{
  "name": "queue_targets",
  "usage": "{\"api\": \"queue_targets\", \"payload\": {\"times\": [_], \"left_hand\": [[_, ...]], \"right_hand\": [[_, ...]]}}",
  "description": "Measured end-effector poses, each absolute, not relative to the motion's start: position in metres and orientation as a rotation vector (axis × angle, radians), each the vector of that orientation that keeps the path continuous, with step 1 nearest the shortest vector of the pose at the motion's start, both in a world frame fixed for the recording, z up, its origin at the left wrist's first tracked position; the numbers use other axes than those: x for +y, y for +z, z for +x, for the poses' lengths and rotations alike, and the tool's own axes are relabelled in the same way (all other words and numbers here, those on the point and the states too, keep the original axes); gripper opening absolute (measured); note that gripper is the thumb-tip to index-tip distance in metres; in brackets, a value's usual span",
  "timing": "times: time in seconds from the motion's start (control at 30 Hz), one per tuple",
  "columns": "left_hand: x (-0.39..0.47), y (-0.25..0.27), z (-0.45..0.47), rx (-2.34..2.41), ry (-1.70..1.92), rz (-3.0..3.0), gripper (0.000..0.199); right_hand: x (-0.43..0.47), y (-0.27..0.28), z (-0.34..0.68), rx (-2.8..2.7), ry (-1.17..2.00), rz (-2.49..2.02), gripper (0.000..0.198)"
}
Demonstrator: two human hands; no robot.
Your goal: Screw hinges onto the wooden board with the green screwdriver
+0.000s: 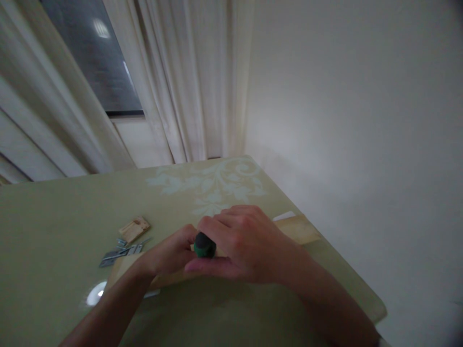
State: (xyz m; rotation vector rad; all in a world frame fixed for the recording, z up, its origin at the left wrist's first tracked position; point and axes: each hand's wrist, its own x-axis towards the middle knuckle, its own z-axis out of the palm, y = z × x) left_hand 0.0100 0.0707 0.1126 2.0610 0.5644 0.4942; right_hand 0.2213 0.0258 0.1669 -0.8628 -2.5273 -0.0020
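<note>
My right hand is wrapped round the green and black handle of a screwdriver, its butt end towards me. The shaft and tip are hidden. Close against it on the left is my left hand, fingers curled in and mostly covered, so what they pinch cannot be made out. Beneath both hands lies a long pale wooden board, running left to right across the table; its middle is covered by my hands.
Left of the board lie several grey metal pieces and a small wooden block with a hollow. The green table meets a white wall on the right. Curtains hang behind it.
</note>
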Motion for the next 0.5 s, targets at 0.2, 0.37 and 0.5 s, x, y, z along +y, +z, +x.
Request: {"api": "queue_targets", "payload": {"times": [0.2, 0.37, 0.5], "left_hand": [[0.070, 0.103, 0.012, 0.676, 0.570, 2.118, 0.019], [0.073, 0.093, -0.006, 0.701, 0.499, 2.185, 0.015], [0.076, 0.092, -0.016, 0.588, 0.563, 2.147, 0.018]], "right_hand": [[0.026, 0.166, 0.219, -2.577, 0.030, -0.691, 0.030], [0.022, 0.172, 0.222, -2.634, 0.105, -0.683, 0.031], [0.022, 0.175, 0.223, -2.633, 0.106, -0.720, 0.030]]}}
